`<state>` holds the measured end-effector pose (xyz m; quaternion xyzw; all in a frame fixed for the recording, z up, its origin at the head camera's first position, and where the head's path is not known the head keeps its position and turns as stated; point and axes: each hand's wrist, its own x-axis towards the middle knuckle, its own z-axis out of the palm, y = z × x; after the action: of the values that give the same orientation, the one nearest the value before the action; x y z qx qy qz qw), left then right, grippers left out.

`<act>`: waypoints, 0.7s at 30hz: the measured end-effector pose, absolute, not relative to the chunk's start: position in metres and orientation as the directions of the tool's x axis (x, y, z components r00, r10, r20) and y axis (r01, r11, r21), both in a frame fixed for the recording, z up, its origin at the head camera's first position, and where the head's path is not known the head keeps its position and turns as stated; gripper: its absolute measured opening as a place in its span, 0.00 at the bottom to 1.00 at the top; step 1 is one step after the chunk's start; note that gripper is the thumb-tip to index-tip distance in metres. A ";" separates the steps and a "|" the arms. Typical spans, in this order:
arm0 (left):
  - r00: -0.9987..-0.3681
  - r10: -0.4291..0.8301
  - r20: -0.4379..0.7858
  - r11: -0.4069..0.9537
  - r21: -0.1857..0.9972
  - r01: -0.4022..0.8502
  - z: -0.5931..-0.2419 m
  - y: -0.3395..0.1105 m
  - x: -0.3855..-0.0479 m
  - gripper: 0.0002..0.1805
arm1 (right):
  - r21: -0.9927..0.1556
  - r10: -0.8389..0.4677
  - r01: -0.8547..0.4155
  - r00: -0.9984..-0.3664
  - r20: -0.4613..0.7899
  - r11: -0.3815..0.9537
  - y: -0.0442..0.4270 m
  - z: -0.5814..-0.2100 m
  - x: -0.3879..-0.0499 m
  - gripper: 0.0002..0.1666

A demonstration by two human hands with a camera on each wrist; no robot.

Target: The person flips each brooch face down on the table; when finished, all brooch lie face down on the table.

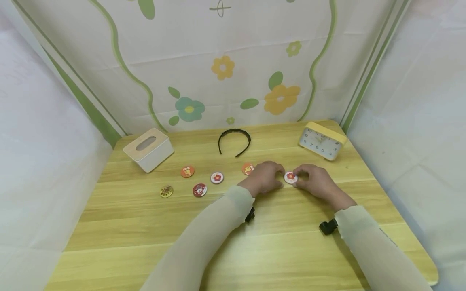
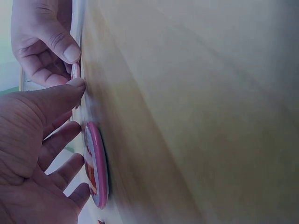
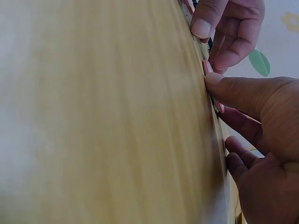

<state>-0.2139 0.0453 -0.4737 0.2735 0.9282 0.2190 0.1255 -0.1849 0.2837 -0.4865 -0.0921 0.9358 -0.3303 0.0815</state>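
Observation:
A round button badge with a red flower on white (image 1: 290,177) is at the right end of the spread of badges. The right hand (image 1: 316,181) pinches its right edge between thumb and fingers. Just left of that badge is the left hand (image 1: 265,177), its thumb and fingers spread apart with a small gap to the badge in the right wrist view. In the left wrist view, a pink-rimmed badge (image 2: 97,164) lies beside the left fingers; the left hand mostly covers it in the head view. An orange badge (image 1: 248,168) is partly hidden behind the left hand.
Left of the hands lie another orange badge (image 1: 187,171), a white flower badge (image 1: 217,177), a red badge (image 1: 199,190) and a yellow badge (image 1: 166,191). Behind stand a tissue box (image 1: 154,153) and a yellow clock (image 1: 322,140), with a black headband (image 1: 234,131) between them.

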 end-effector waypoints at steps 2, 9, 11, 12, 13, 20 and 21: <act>-0.815 0.569 -0.107 0.752 0.470 0.463 -0.474 0.046 -0.214 0.19 | -0.635 -0.233 -0.127 -0.969 -0.085 0.762 0.284 -0.487 -0.185 0.17; -0.821 0.563 -0.094 0.731 0.520 0.442 -0.478 0.048 -0.213 0.18 | -0.631 -0.241 -0.142 -0.968 -0.074 0.762 0.283 -0.491 -0.185 0.13; -0.817 0.570 -0.085 0.719 0.533 0.446 -0.480 0.049 -0.212 0.18 | -0.627 -0.245 -0.150 -0.967 -0.068 0.764 0.283 -0.490 -0.184 0.13; -0.816 0.573 -0.080 0.714 0.537 0.449 -0.480 0.049 -0.212 0.18 | -0.625 -0.246 -0.154 -0.967 -0.064 0.765 0.283 -0.490 -0.184 0.12; -0.814 0.577 -0.073 0.710 0.537 0.455 -0.480 0.050 -0.212 0.17 | -0.624 -0.248 -0.158 -0.967 -0.059 0.765 0.283 -0.490 -0.184 0.12; -0.801 0.597 -0.049 0.701 0.518 0.491 -0.480 0.051 -0.211 0.16 | -0.603 -0.264 -0.198 -0.964 -0.022 0.773 0.281 -0.491 -0.184 0.10; -0.801 0.597 -0.050 0.702 0.515 0.491 -0.479 0.051 -0.211 0.16 | -0.597 -0.269 -0.206 -0.963 -0.016 0.775 0.281 -0.491 -0.184 0.10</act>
<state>-0.2111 0.0511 -0.4795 0.2970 0.9163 0.2465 0.1072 -0.1840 0.2814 -0.4905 -0.1262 0.9408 -0.3105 0.0503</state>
